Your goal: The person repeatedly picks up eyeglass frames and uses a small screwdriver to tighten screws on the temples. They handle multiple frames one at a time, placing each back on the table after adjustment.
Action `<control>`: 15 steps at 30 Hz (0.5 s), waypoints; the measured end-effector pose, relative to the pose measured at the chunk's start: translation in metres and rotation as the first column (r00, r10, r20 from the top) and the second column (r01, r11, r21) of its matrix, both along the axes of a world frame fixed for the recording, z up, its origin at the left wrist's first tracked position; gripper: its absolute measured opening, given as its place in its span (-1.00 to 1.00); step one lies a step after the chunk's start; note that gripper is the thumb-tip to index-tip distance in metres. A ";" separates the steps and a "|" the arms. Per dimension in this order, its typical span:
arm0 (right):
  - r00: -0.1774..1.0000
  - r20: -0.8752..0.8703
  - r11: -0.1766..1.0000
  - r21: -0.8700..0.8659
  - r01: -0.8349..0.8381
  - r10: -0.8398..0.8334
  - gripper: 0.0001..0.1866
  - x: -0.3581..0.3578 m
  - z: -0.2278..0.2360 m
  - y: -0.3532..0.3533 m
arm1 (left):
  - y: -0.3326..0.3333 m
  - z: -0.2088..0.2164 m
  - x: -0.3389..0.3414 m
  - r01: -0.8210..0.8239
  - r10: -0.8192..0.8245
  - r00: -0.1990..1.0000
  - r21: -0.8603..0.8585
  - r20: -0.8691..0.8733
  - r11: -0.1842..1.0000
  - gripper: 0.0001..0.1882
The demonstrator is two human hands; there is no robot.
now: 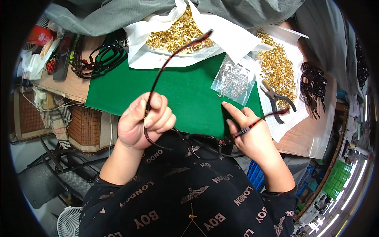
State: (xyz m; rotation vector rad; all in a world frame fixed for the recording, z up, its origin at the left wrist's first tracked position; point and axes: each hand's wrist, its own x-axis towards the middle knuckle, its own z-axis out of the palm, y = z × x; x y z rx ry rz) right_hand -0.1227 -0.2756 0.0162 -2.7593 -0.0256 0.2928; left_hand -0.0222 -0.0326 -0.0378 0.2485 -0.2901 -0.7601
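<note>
My left hand (143, 120) grips a dark tortoiseshell eyeglass frame (197, 141) at its hinge; one long temple arm (173, 55) sticks up and away over the green mat (185, 94). My right hand (252, 134) holds a thin red-and-black tool (256, 123) against the palm, with the index finger stretched out, its tip on the mat near a small clear bag of silvery parts (233, 79). The frame's front rests low against my dark patterned top.
White sheets hold heaps of small brass parts (177, 33) at the back and more brass parts (278, 69) at the right, where pliers (276, 96) lie. Stacks of eyeglass frames (98, 59) sit left; a bundle of dark temple arms (314, 87) sits far right. A fan (69, 221) stands below left.
</note>
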 end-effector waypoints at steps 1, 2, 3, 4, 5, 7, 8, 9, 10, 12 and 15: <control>1.000 0.001 1.000 -0.008 -0.007 0.007 -0.55 0.000 0.000 -0.001 | 0.004 -0.003 0.003 -0.017 0.017 1.000 0.020 0.011 1.000 -0.67; 1.000 0.002 1.000 -0.013 -0.018 0.018 -0.55 0.000 0.001 -0.002 | 0.008 -0.004 0.005 -0.042 0.042 0.999 0.049 -0.002 0.998 -0.68; 1.000 0.004 0.999 -0.018 -0.028 0.028 -0.55 0.000 0.003 -0.003 | 0.012 -0.007 0.006 -0.064 0.064 0.998 0.061 -0.004 0.996 -0.68; 0.998 -0.058 0.999 -0.040 -0.025 0.023 -0.55 0.002 0.007 -0.003 | 0.016 -0.008 0.008 -0.071 0.071 0.997 0.069 0.000 0.995 -0.68; 0.999 -0.044 0.999 -0.042 -0.021 0.019 -0.55 0.001 0.006 -0.002 | 0.018 -0.010 0.010 -0.077 0.077 0.997 0.074 0.004 0.994 -0.68; 1.000 -0.017 0.999 -0.047 -0.011 0.010 -0.55 0.000 0.002 -0.001 | 0.019 -0.011 0.012 -0.074 0.073 0.997 0.092 0.017 0.993 -0.69; 1.000 -0.021 0.998 -0.053 -0.020 0.019 -0.55 0.001 0.003 -0.002 | 0.019 -0.011 0.011 -0.077 0.076 0.997 0.108 0.016 0.991 -0.69; 0.999 -0.025 0.998 -0.059 -0.029 0.028 -0.56 0.001 0.004 -0.003 | 0.020 -0.011 0.011 -0.080 0.079 0.997 0.123 0.014 0.989 -0.69; 0.999 -0.030 0.997 -0.065 -0.039 0.037 -0.56 0.002 0.005 -0.003 | 0.020 -0.013 0.011 -0.083 0.083 0.997 0.123 0.010 0.989 -0.68; 0.999 -0.024 0.996 -0.073 -0.041 0.040 -0.57 0.003 0.007 -0.003 | 0.021 -0.014 0.011 -0.084 0.084 0.996 0.149 0.005 0.985 -0.68; 0.999 -0.014 0.999 -0.041 -0.032 0.031 -0.57 0.002 0.006 -0.003 | 0.021 -0.015 0.010 -0.084 0.085 0.996 0.167 0.003 0.982 -0.67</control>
